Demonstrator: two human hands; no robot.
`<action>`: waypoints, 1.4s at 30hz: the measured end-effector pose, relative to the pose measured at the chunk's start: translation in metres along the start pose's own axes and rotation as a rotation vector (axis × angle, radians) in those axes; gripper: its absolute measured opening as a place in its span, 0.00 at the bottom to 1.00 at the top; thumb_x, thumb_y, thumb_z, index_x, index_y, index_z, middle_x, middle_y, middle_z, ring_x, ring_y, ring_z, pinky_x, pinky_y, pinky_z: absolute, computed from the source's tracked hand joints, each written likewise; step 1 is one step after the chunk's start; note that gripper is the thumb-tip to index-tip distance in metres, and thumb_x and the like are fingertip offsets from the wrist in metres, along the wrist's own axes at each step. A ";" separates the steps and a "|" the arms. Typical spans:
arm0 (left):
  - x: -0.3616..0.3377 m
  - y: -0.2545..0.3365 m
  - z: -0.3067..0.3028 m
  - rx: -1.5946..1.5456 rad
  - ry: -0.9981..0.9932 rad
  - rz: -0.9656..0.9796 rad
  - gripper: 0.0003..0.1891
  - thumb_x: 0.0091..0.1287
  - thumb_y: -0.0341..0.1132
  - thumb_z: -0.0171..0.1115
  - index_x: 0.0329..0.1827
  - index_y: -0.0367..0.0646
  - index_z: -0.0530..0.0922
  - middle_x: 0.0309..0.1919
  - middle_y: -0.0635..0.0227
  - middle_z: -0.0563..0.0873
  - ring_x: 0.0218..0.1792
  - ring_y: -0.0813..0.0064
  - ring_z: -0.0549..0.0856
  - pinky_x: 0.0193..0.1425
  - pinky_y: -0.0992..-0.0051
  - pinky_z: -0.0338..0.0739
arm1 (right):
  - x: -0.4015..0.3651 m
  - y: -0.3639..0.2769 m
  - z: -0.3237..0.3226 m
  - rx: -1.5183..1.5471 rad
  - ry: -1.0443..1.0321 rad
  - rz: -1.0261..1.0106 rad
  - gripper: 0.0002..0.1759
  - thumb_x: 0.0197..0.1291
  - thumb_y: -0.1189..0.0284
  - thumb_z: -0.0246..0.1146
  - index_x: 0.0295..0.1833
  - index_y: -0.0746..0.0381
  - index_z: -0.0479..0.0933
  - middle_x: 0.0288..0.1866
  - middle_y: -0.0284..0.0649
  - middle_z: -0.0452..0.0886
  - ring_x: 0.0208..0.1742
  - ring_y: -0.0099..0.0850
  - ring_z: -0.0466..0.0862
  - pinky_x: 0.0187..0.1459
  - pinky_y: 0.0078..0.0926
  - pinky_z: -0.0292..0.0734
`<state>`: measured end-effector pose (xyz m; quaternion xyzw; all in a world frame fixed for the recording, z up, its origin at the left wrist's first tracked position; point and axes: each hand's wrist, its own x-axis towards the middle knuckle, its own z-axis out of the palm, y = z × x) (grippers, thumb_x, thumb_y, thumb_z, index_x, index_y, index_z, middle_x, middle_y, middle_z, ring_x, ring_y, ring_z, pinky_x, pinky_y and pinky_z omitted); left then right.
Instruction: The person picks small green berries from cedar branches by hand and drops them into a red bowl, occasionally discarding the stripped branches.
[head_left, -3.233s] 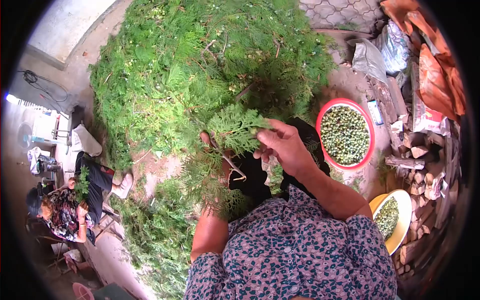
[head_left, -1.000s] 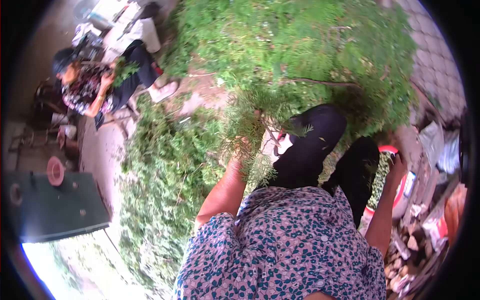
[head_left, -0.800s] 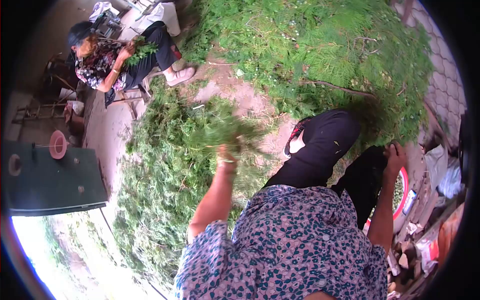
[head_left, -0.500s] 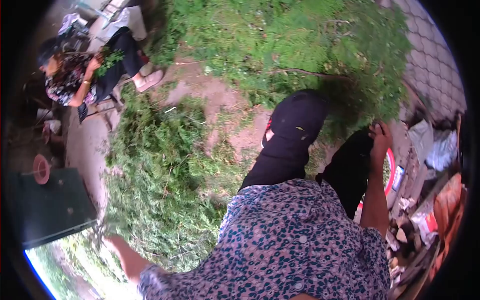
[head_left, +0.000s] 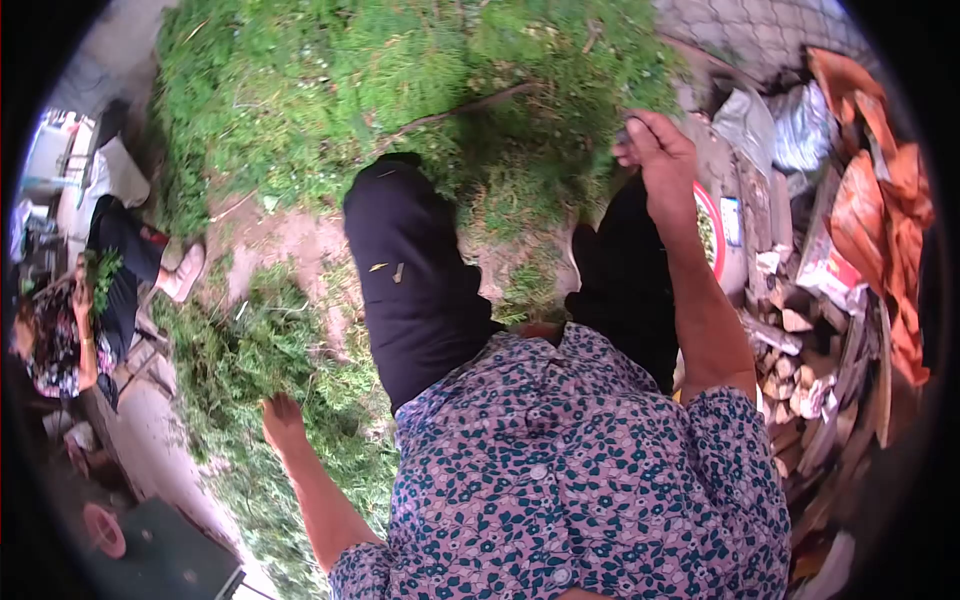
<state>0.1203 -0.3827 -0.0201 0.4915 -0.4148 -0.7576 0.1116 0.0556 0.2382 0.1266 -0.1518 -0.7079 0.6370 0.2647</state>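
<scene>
My left hand [head_left: 284, 422] hangs low over the pile of cut green branches [head_left: 350, 440] on my left; its fingers are small and partly hidden, and I cannot make out a hold on anything. My right hand [head_left: 655, 145] is raised above my right knee, thumb and fingers curled together around something small and dark that I cannot make out. Beyond my knees lies a large heap of feathery green foliage [head_left: 330, 80] with a long bare stick [head_left: 480, 103] across it. A red-rimmed basin [head_left: 719, 240] with small green bits stands beside my right forearm.
Another person [head_left: 85, 310] sits at the left holding a green sprig [head_left: 101, 275]. Chopped firewood [head_left: 795, 380], plastic bags [head_left: 745, 125] and orange cloth [head_left: 870, 220] lie at the right. A dark table [head_left: 180, 560] is at the lower left.
The view has swung to the right. My left hand has moved from beside the dark table to over the branches, and my right hand has lifted away from my knee.
</scene>
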 end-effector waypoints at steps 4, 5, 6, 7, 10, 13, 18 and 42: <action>-0.020 0.023 0.131 -0.084 -0.511 0.070 0.11 0.66 0.33 0.55 0.45 0.36 0.76 0.39 0.59 0.83 0.40 0.67 0.82 0.47 0.72 0.78 | -0.010 -0.009 -0.005 -0.081 -0.022 -0.017 0.08 0.62 0.75 0.56 0.45 0.65 0.77 0.29 0.33 0.79 0.27 0.20 0.79 0.29 0.15 0.73; -0.057 0.031 0.168 -0.069 -0.605 0.112 0.10 0.66 0.34 0.56 0.44 0.37 0.77 0.38 0.61 0.83 0.39 0.69 0.81 0.46 0.73 0.77 | -0.011 -0.005 -0.009 -0.080 -0.007 -0.013 0.08 0.62 0.75 0.56 0.45 0.65 0.77 0.29 0.33 0.79 0.27 0.20 0.79 0.29 0.15 0.73; -0.062 0.039 0.189 -0.040 -0.849 0.097 0.10 0.67 0.34 0.54 0.45 0.38 0.76 0.37 0.63 0.83 0.36 0.72 0.80 0.43 0.75 0.77 | -0.013 0.001 -0.012 -0.081 0.002 0.003 0.08 0.62 0.76 0.56 0.45 0.65 0.77 0.29 0.33 0.79 0.27 0.19 0.79 0.29 0.15 0.73; -0.077 0.044 0.213 -0.081 -0.820 0.119 0.10 0.67 0.34 0.52 0.45 0.39 0.76 0.37 0.64 0.82 0.34 0.74 0.79 0.40 0.75 0.76 | -0.013 0.005 -0.013 -0.079 0.006 0.015 0.08 0.62 0.76 0.56 0.44 0.65 0.77 0.29 0.32 0.79 0.27 0.19 0.79 0.29 0.14 0.73; -0.109 0.052 0.265 -0.109 -1.015 0.122 0.11 0.66 0.33 0.54 0.48 0.38 0.74 0.36 0.65 0.81 0.35 0.75 0.78 0.40 0.76 0.75 | -0.015 0.008 -0.012 -0.076 0.030 0.036 0.08 0.62 0.76 0.56 0.44 0.65 0.77 0.29 0.32 0.78 0.27 0.19 0.79 0.28 0.14 0.73; -0.151 0.039 0.311 -0.135 -1.074 0.106 0.09 0.65 0.33 0.56 0.45 0.38 0.75 0.34 0.67 0.81 0.32 0.76 0.78 0.38 0.76 0.75 | -0.016 0.010 -0.015 -0.051 0.035 0.052 0.08 0.62 0.76 0.55 0.43 0.66 0.77 0.29 0.32 0.78 0.27 0.18 0.79 0.28 0.15 0.73; -0.166 0.010 0.361 -0.189 -1.023 -0.047 0.07 0.64 0.33 0.58 0.42 0.41 0.77 0.30 0.70 0.81 0.29 0.77 0.77 0.35 0.77 0.73 | -0.020 0.005 -0.010 -0.077 0.037 0.120 0.08 0.61 0.77 0.55 0.43 0.67 0.77 0.28 0.31 0.77 0.27 0.18 0.78 0.29 0.15 0.73; -0.075 0.001 0.431 -0.320 -0.782 -0.160 0.08 0.68 0.37 0.52 0.44 0.44 0.74 0.29 0.74 0.78 0.27 0.79 0.74 0.34 0.75 0.70 | -0.041 0.215 0.217 -1.040 -1.138 -0.287 0.16 0.50 0.67 0.64 0.47 0.57 0.77 0.70 0.48 0.55 0.69 0.51 0.57 0.58 0.63 0.60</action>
